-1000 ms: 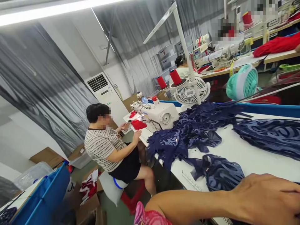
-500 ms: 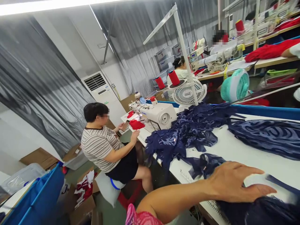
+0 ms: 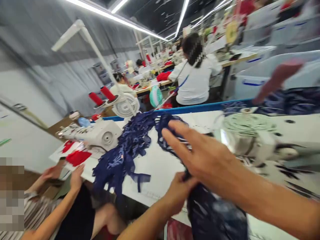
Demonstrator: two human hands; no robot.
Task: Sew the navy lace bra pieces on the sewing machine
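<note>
My left hand (image 3: 178, 193) is closed on a dark navy piece of sheer fabric (image 3: 212, 213), which hangs down over the table's front edge. Above it, my right hand (image 3: 203, 155) reaches across with fingers stretched out, slightly blurred. Its fingertips are close to a patterned navy bundle (image 3: 163, 133) lying on the white table; I cannot tell whether they touch it. A heap of navy fabric strips (image 3: 125, 150) spreads on the table to the left of both hands.
A white sewing machine (image 3: 103, 135) with red cloth (image 3: 78, 158) stands at left, where a seated person's hands (image 3: 76, 178) work. A white fan (image 3: 126, 105) is behind. At right sits a machine topped with pale green coils (image 3: 248, 123). Another person in white (image 3: 193, 80) sits beyond the blue edge.
The view has swung to the right. My left hand, earlier spread over navy fabric, now grips a piece of it. My right hand has come into view.
</note>
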